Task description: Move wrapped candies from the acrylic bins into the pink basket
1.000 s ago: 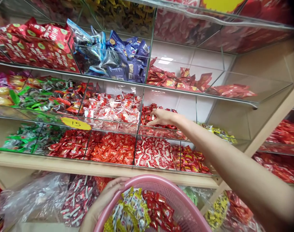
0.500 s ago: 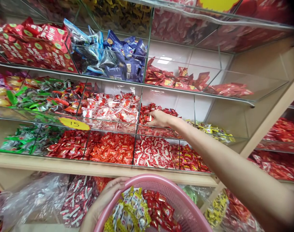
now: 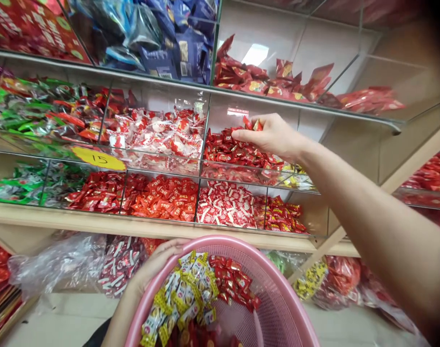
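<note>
My right hand point(image 3: 275, 136) is closed around a few red-wrapped candies point(image 3: 256, 125), above a compartment of small red-wrapped candies point(image 3: 229, 147) on the middle shelf. At the lower left, my left hand point(image 3: 156, 264) grips the rim of a pink plastic basket point(image 3: 294, 301), fingers over the edge and part of the grip hidden. Inside the basket, yellow-and-white wrapped candies point(image 3: 183, 291) lie at the left, beside red-wrapped ones point(image 3: 234, 283). More red packets show at the basket's bottom edge.
Clear dividers and front panels split the shelves into compartments. A yellow price tag point(image 3: 99, 158) reads 15. Red-and-white candies point(image 3: 162, 132) fill the compartment to the left. Above hangs a shelf edge point(image 3: 263, 96); below the wooden ledge point(image 3: 97, 221) lie plastic bags point(image 3: 60, 260).
My right hand has risen from the red candy compartment with candies in its fingers. The view has shifted, showing more of the basket's inside. My left hand stays on the rim.
</note>
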{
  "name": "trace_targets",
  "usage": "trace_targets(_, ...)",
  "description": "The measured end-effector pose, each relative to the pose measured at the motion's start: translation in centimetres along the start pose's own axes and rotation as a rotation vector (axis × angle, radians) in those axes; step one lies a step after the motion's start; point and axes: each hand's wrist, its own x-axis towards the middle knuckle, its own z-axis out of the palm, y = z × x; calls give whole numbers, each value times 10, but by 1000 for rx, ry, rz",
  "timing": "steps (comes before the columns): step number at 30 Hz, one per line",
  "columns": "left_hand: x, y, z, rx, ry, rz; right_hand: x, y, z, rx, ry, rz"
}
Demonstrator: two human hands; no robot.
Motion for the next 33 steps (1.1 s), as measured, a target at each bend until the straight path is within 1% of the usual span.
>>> trace_targets(3, 1, 0, 1, -12, 10, -18, -17, 0, -7, -6, 15, -49)
trace_targets(5, 1, -1, 1, -10, 16, -23, -33, -2, -7, -9, -10, -62)
trace_targets(6, 1, -1, 1, -6, 14, -23, -43, -2, -4, -5, -42, -69)
trace_targets(8, 1, -3, 0, -4, 8, -20, -67, -1, 7, 5, -158, -92)
trace_targets(10, 2, -5, -1, -8, 2, -5, -92, 6, 28, 7, -330, -136)
trace_targets(12, 2, -6, -1, -19, -10, 6, -115, 21, 60, -23, -504, -217)
trace_targets(13, 2, -7, -1, -26, -14, 4, -125, 30, 78, -78, -549, -252)
trace_targets(15, 2, -7, -1, -42, -21, -12, -140, 48, 113, -255, -570, -269)
trace_targets(17, 2, -7, -1, -56, -28, -29, -150, 61, 142, -421, -598, -311)
trace_targets(19, 2, -7, -2, -60, -40, -27, -156, 66, 161, -550, -617, -348)
trace_targets(21, 1, -6, -3, -61, -48, -18, -159, 65, 173, -646, -623, -367)
trace_targets(25, 1, -7, -4, -57, -45, -2, -161, 61, 187, -755, -599, -360)
trace_targets(28, 1, -8, -5, -54, -32, -10, -162, 62, 191, -791, -560, -355)
trace_targets(30, 1, -8, -5, -54, -31, -16, -162, 63, 187, -789, -536, -351)
trace_targets(33, 1, -7, -5, -45, -31, -8, -165, 64, 173, -759, -526, -316)
